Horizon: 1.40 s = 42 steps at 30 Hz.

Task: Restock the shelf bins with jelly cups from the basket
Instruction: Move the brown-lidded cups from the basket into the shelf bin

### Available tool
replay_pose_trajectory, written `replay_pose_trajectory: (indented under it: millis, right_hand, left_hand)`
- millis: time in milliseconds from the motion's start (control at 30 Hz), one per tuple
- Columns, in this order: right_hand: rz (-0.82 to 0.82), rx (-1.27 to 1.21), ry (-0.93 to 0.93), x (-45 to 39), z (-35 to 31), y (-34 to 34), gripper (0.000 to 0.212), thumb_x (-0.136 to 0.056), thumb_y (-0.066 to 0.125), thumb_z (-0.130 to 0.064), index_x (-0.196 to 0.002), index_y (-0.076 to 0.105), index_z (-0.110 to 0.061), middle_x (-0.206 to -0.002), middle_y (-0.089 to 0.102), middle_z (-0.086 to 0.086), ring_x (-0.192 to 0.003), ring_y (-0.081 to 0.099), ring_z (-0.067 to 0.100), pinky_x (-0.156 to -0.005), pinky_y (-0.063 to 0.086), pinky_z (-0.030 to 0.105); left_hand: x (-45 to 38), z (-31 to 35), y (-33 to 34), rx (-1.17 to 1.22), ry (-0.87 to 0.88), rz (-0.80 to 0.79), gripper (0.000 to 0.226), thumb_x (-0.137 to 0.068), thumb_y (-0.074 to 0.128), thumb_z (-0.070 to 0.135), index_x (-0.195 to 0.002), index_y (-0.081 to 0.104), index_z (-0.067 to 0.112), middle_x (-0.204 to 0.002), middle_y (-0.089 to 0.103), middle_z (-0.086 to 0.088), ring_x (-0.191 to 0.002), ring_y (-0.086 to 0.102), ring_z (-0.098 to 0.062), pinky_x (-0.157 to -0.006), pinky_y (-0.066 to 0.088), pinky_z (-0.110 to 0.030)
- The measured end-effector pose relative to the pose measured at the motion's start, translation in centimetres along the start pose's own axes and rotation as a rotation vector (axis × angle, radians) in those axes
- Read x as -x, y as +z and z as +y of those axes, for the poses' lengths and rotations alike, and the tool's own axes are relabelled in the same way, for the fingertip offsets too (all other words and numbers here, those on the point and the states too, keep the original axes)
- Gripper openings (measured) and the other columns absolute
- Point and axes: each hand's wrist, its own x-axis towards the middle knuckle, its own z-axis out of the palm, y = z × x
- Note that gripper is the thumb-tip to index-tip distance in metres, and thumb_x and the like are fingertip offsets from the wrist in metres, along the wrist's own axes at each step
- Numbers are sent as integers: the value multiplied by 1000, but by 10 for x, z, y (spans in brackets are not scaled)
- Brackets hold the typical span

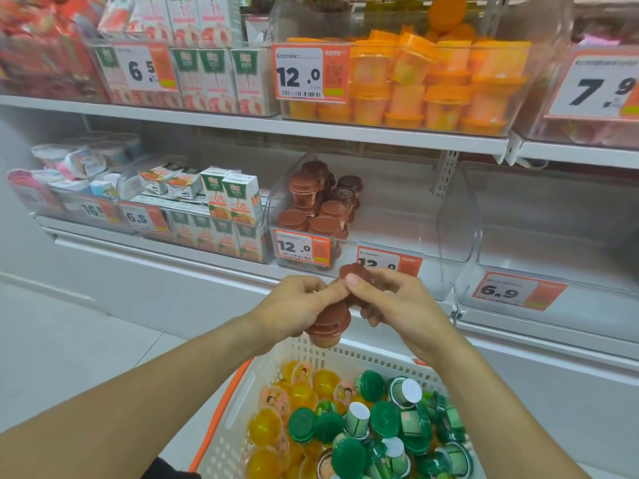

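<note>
My left hand (297, 305) grips a short stack of brown jelly cups (328, 324) above the far rim of the white basket (242, 409). Beside it, my right hand (390, 299) pinches another brown cup (354, 273) at the top of that stack. Just behind my hands stands a clear shelf bin (397, 236) on the lower shelf, with several brown cups (321, 205) piled in its left part. Inside the basket lie several green-lidded cups (377, 420) and yellow jelly cups (301, 395).
A clear bin of orange cups (432, 81) sits on the upper shelf. Juice cartons (228, 202) fill the bin to the left. A clear bin (553, 236) with a 6.9 tag is at the right. Pale floor lies to the left.
</note>
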Motion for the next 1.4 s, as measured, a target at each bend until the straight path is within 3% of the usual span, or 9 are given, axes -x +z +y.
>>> replay_pose_trajectory:
  millis: [167, 400, 533, 633, 733, 900, 967, 1167, 1400]
  right_hand:
    - [225, 4, -134, -22, -32, -5, 22, -85, 76, -15, -101, 64, -6, -63, 67, 6, -49, 56, 16, -50, 47, 25]
    - [-28, 156, -184, -41, -72, 11, 40, -73, 82, -33, -107, 72, -15, -96, 76, 1, -74, 69, 13, -66, 57, 26]
    - [-30, 78, -154, -64, -71, 15, 43, -76, 78, -39, -110, 74, -13, -102, 75, 11, -85, 67, 21, -74, 54, 32]
    - [72, 14, -130, -90, -65, 13, 46, -78, 78, -38, -113, 72, -9, -104, 75, 10, -90, 70, 22, -79, 53, 35]
    - [248, -41, -147, -119, -62, 14, 41, -83, 80, -18, -116, 63, 1, -95, 73, 10, -71, 70, 11, -66, 54, 24]
    - [335, 378, -296, -152, -58, 17, 21, -84, 79, -16, -104, 74, -11, -100, 74, 2, -88, 68, 10, -79, 55, 19]
    - [316, 501, -309, -158, -58, 16, 19, -86, 76, -19, -105, 75, -16, -104, 73, 0, -93, 67, 9, -78, 50, 13]
    - [301, 614, -308, -158, -62, 18, 22, -91, 71, -17, -113, 71, -12, -103, 67, 0, -71, 55, -9, -52, 39, -1]
    - [395, 739, -520, -135, -63, 23, 9, -91, 67, -25, -98, 73, -24, -99, 67, -1, -80, 59, 2, -72, 42, 13]
  left_hand:
    - [-3, 10, -5, 330, 91, -95, 55, -87, 63, 61, -102, 73, 9, -80, 70, -3, -66, 56, -18, -59, 39, -25]
    - [-16, 26, -12, 444, 128, 174, 52, -92, 58, 56, -99, 65, 5, -75, 63, -2, -56, 50, -15, -45, 31, -21]
    - [-24, 29, -20, 474, 126, 200, 39, -103, 39, 50, -112, 68, 25, -103, 73, -1, -84, 63, -18, -52, 39, -22]
    - [-28, 31, -24, 542, 75, 212, 31, -104, 43, 37, -95, 67, 18, -83, 67, -1, -69, 56, -17, -53, 35, -23]
    - [-32, 29, -24, 622, -16, 220, 27, -102, 48, 31, -83, 61, 16, -66, 54, 0, -54, 45, -16, -49, 31, -22]
    - [-37, 22, -27, 767, -78, 161, 22, -94, 57, 29, -94, 69, 10, -82, 75, -7, -38, 45, -9, -34, 27, -15]
    - [-39, 18, -29, 738, -84, 170, 19, -93, 58, 28, -79, 62, 16, -65, 62, -2, -32, 36, -9, -40, 25, -18]
    - [-45, 11, -36, 691, -56, 240, 31, -93, 61, 25, -66, 50, 14, -52, 35, -1, -35, 28, -17, -46, 25, -24]
    - [-43, 9, -39, 736, -54, 190, 21, -94, 64, 26, -85, 62, 8, -55, 42, -6, -39, 32, -16, -45, 29, -24]
